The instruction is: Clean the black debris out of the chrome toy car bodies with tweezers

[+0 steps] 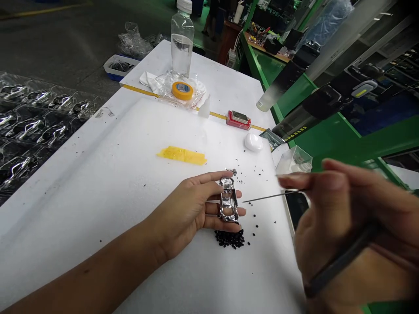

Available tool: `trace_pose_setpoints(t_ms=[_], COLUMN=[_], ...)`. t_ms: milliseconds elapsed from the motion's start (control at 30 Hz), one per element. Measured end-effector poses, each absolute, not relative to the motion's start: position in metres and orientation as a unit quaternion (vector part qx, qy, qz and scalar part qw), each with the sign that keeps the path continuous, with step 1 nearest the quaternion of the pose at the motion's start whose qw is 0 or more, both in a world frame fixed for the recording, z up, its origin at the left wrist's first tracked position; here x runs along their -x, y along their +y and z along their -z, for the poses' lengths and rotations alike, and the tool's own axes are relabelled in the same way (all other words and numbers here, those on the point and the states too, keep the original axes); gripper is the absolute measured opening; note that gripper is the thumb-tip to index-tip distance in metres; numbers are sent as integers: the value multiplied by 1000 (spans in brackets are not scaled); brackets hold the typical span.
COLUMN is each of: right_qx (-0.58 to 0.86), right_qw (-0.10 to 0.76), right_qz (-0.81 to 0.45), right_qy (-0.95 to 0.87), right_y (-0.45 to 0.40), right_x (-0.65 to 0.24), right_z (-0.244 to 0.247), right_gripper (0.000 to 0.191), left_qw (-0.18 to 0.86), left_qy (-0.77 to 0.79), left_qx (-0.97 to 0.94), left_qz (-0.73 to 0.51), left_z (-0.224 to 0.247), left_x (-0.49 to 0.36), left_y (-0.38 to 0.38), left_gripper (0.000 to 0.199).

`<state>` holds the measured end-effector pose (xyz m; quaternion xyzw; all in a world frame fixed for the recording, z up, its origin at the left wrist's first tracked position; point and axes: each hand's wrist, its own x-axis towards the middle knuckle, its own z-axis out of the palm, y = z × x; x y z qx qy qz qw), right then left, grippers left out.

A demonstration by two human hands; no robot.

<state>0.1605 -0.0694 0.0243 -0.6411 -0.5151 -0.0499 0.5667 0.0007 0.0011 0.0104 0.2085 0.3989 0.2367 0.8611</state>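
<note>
My left hand (196, 205) is closed round a small chrome toy car body (228, 201), with its window openings turned up to me. Just below those fingers lies a heap of tiny black pieces (229, 239) on the white work surface. On the right, close to the camera and blurred, my right hand (347, 235) grips a thin pointed metal tool (275, 197) with a dark handle. Its tip is to the right of the car body, apart from it by a small gap. The tool's exact kind cannot be made out.
A yellow tape strip (182, 155), an orange tape roll (182, 90), a water bottle (182, 41), a red block (238, 120) and a white rounded case (253, 142) are on the table. Trays of chrome parts (32, 117) stand left. A phone (296, 207) lies beside my right hand.
</note>
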Motion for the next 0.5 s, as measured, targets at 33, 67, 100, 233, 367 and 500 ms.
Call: trace_pose_setpoints(t_ms=[33,67,100,233,367,500], right_qx=[621,608,599,611,612,614], right_qw=[584,591,591,557,548,563], right_qz=[66,73,72,34,51,57], right_qy=[-519,-525,-535,-562,-568,-551], right_y=[-66,-64,-63,-65,-62,-63], right_x=[-152,-146,-143,-146,-146,-141], right_z=[-19,-14,-10,-3,-3,1], right_gripper=[20,22,27,43,43,35], left_qw=[862,863,863,867,869,868], left_qy=[399,399,399,397,391,392], left_qx=[-206,-203,-200,-191,-194,-197], left_qz=[-236,-236,-235,-234,-234,-233], left_z=[-10,-10,-10,-10,-10,-11], left_x=[-1,-1,-1,-2,-2,-2], left_y=[1,1,1,2,2,2], left_gripper=[42,41,40,40,39,38])
